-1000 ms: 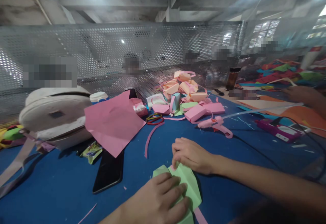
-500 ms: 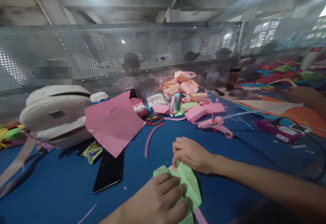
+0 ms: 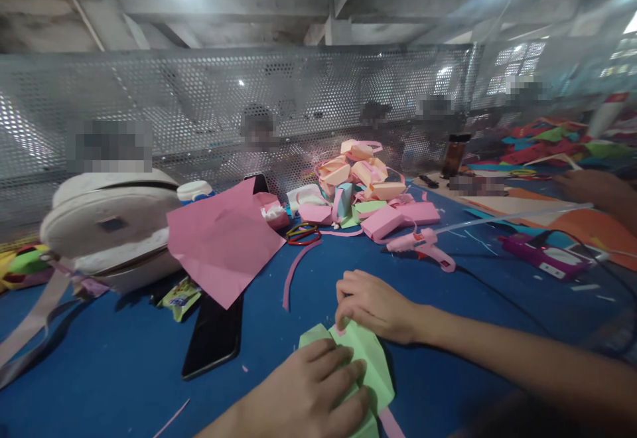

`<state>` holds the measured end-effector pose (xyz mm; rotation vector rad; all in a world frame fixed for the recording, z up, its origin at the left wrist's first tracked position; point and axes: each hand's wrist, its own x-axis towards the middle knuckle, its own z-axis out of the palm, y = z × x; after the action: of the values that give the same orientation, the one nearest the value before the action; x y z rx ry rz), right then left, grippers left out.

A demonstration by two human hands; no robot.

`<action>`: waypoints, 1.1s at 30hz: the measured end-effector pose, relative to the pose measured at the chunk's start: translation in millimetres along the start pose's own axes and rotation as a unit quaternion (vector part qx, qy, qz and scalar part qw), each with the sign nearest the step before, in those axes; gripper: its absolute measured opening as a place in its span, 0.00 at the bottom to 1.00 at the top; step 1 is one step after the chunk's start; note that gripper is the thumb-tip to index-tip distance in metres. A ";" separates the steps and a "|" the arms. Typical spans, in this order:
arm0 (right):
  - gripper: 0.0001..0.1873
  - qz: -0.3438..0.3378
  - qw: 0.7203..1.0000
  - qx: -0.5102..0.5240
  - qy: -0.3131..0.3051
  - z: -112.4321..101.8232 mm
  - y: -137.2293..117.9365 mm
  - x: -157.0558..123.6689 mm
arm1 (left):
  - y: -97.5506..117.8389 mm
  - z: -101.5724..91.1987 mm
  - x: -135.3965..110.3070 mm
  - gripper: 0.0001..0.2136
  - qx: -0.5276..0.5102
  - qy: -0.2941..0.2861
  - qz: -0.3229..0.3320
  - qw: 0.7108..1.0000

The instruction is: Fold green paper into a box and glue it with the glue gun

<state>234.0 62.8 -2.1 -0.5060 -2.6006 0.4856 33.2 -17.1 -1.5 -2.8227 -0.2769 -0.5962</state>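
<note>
A light green folded paper piece (image 3: 375, 365) lies on the blue table in front of me. My left hand (image 3: 323, 378) rests over its left part, fingers curled across it and holding it down. At its far edge, my right hand (image 3: 371, 305) has bent fingers, with the fingertips pressed on a small pink paper strip end (image 3: 340, 330) on the green paper. Another pink strip (image 3: 391, 423) sticks out from the near side. The fingertips of my right hand are partly hidden. Beyond it lies a pink hot glue gun (image 3: 421, 245) with a long clear glue stick.
A white backpack (image 3: 109, 232), a large pink paper sheet (image 3: 226, 239) and a black phone (image 3: 213, 335) lie at left. Folded paper boxes (image 3: 358, 172) are piled at the back, near scissors (image 3: 303, 233). At right are a purple power strip (image 3: 547, 255) and another person's hand (image 3: 582, 182).
My right hand has shifted very slightly towards me at the paper's far edge. My left hand and the green paper stay in place.
</note>
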 end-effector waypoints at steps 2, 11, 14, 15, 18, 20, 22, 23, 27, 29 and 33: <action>0.40 -0.002 1.000 0.002 0.002 -0.2 -0.1 -0.2 | 0.0 0.7 -0.4 0.17 0.001 0.000 -0.001 1.000; 0.40 0.003 1.000 -0.006 -0.015 1.4 -0.4 0.4 | 0.2 2.7 -3.1 0.14 0.011 -0.010 0.000 1.000; 0.40 0.000 1.000 0.001 -0.009 1.0 -0.2 0.2 | 0.6 1.7 -2.1 0.16 0.010 -0.002 0.000 1.000; 0.40 -0.001 1.000 0.004 -0.007 0.8 -0.1 0.1 | 0.7 1.5 -1.8 0.16 0.010 0.000 0.001 1.000; 0.39 -0.002 1.000 0.008 -0.004 0.6 0.2 -0.1 | 0.7 1.7 -2.0 0.16 0.009 -0.003 0.001 1.000; 0.39 0.000 1.000 0.006 -0.010 0.8 0.4 -0.2 | 0.4 2.4 -2.8 0.14 0.008 -0.010 0.003 1.000; 0.38 0.003 1.000 0.001 -0.017 0.9 0.4 -0.1 | 0.2 3.0 -3.5 0.12 0.012 -0.017 0.003 1.000; 0.37 0.005 1.000 -0.001 -0.020 0.8 0.3 0.0 | 0.0 3.2 -3.6 0.11 0.014 -0.019 0.002 1.000; 0.38 0.004 1.000 -0.002 -0.021 0.3 -0.1 0.6 | -0.6 2.0 -2.8 0.12 0.014 -0.012 0.000 1.000; 0.40 0.002 1.000 0.002 -0.012 0.1 -0.1 0.9 | -0.6 0.9 -2.3 0.12 0.013 -0.014 0.000 1.000; 0.42 0.004 1.000 0.002 0.006 0.0 -0.2 1.4 | 0.1 0.1 -2.0 0.13 0.011 -0.014 0.000 1.000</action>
<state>232.7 63.2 -1.4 -0.5164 -2.5862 0.4874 31.5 -17.4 -2.5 -2.8127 -0.2877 -0.5500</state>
